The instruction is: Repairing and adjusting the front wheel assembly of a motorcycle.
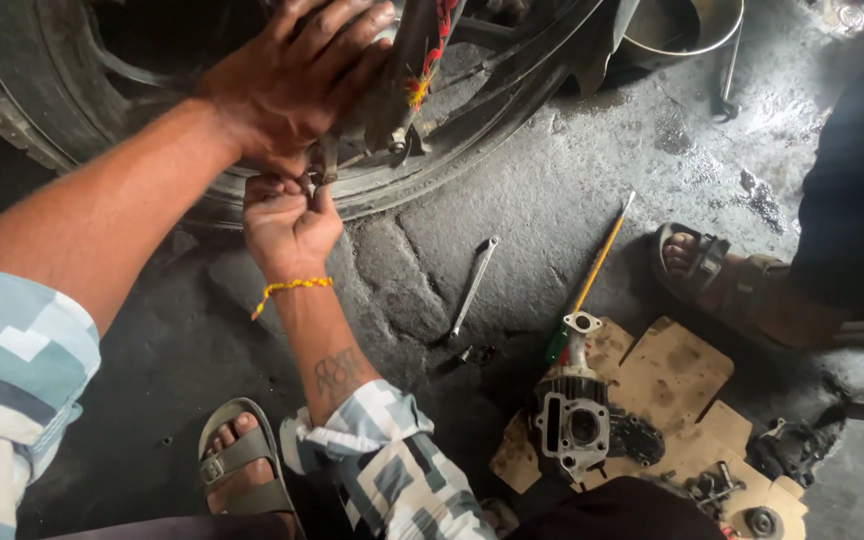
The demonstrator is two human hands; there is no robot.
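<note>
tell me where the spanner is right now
The spanner lies on the concrete floor mid-frame, just left of the yellow-shafted screwdriver, below the wheel.

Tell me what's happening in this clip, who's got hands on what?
A person crouches on a greasy concrete floor beside a motorcycle wheel. The left hand grips a metal part at the wheel's lower edge, and the right hand pinches something small just beneath it; what it is cannot be made out. On the floor lie a wrench, a long screwdriver and an engine cylinder on a piece of cardboard. Another person's sandalled foot stands at the right.
</note>
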